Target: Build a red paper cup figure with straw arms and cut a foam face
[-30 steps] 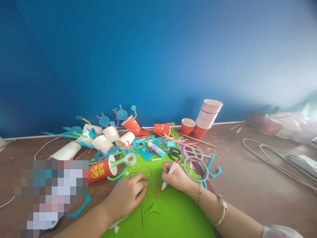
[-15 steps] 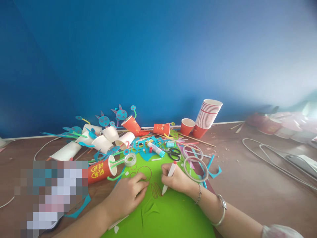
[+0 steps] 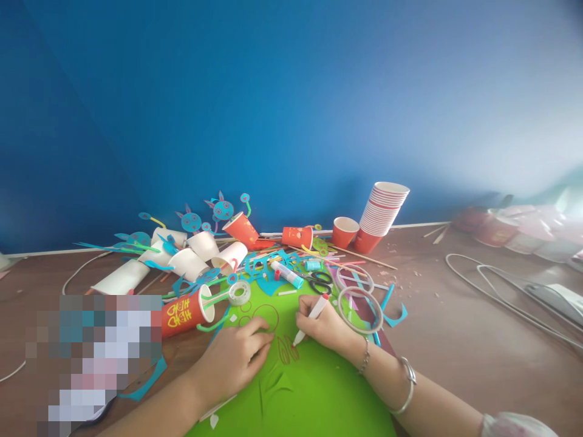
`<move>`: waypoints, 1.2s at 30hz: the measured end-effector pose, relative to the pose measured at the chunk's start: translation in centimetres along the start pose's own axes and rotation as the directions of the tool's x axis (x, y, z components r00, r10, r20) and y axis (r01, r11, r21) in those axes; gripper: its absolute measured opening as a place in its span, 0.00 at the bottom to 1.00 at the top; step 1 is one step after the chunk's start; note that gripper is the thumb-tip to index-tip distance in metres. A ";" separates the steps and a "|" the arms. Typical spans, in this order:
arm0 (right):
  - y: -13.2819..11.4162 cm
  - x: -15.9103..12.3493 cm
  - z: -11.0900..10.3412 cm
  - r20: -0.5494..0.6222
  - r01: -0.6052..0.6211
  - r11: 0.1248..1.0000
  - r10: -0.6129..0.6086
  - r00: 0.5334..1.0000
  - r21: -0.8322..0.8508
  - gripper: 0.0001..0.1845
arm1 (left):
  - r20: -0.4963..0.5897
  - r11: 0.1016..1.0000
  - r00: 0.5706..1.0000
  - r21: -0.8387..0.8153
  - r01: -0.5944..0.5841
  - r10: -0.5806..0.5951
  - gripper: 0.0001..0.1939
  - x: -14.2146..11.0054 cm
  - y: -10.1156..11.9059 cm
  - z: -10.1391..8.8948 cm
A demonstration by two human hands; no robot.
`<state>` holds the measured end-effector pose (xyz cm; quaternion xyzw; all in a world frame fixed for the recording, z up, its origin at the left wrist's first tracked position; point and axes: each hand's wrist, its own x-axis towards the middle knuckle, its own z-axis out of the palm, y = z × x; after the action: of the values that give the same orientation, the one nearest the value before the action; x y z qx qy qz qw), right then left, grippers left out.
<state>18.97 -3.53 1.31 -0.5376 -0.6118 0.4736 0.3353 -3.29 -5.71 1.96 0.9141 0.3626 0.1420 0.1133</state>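
Note:
A green paper sheet (image 3: 314, 394) lies on the brown table in front of me. My right hand (image 3: 323, 328) is closed round a white marker (image 3: 310, 318) with a red cap end, its tip touching red loops drawn on the sheet. My left hand (image 3: 234, 358) rests on the sheet's left part with fingers curled, pressing it down, just left of the drawing. A red-drawn circle (image 3: 266, 315) sits above the loops.
Around the sheet lie a tape roll (image 3: 240, 292), a glue stick (image 3: 286, 274), scissors (image 3: 319, 282), wire rings (image 3: 361, 309), a red cup on its side (image 3: 186, 312), white cups (image 3: 191, 261) and blue paper cut-outs. A stack of red cups (image 3: 380, 215) stands behind. White wire (image 3: 501, 291) lies right.
The marker tip has shifted slightly left along the red loops and the pen tilts more. My left hand has stayed where it was.

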 end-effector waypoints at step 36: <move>0.0 -0.2 0.1 0.054 0.006 1.000 -0.005 0.999 -0.027 0.13 | 0.028 1.000 1.000 -0.019 0.011 -0.010 0.15 0.0 0.0 -0.1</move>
<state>18.95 -3.74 1.33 -0.5273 -0.6285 0.4787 0.3128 -3.27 -5.69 2.09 0.9129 0.3645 0.1321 0.1279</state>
